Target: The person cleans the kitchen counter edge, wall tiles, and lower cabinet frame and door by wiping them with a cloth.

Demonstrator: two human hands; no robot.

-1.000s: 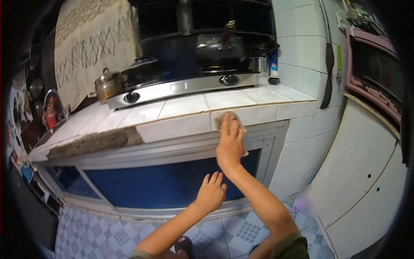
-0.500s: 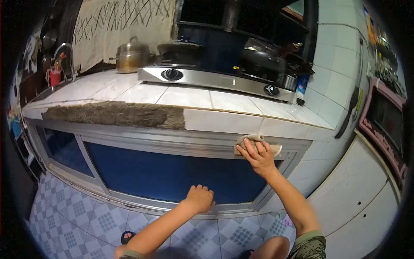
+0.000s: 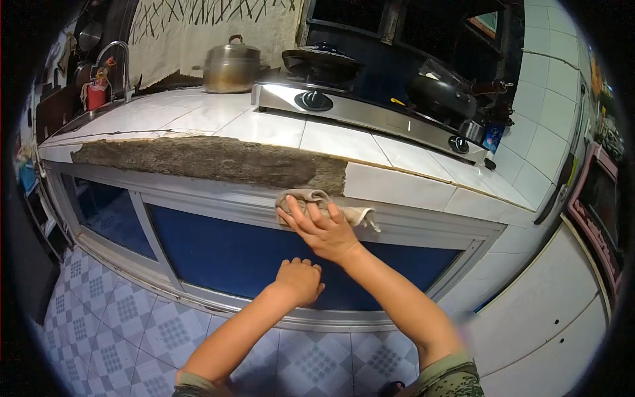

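My right hand (image 3: 321, 233) presses a beige-grey cloth (image 3: 307, 197) against the aluminium top rail (image 3: 231, 200) of the cabinet front. Its fingers are spread over the bunched cloth, and one loose end hangs out to the right. Lower and to the left, my left hand (image 3: 299, 281) is curled into a loose fist in front of the blue sliding panel (image 3: 208, 248), with nothing showing in it. Directly above the cloth runs the counter edge, where a strip of rough bare cement (image 3: 218, 159) meets white tile (image 3: 397, 188).
On the tiled counter stand a gas stove (image 3: 370, 119), a lidded steel pot (image 3: 231, 66) and two dark pans, one a wok (image 3: 321, 63). A sink tap (image 3: 126, 66) is at left. A pink-framed appliance (image 3: 595, 198) sits on the white cabinet (image 3: 536, 317) at right.
My right hand has slid the cloth left along the top rail, toward the cement strip. My left hand stays fisted near the blue panel. The camera view has shifted right.
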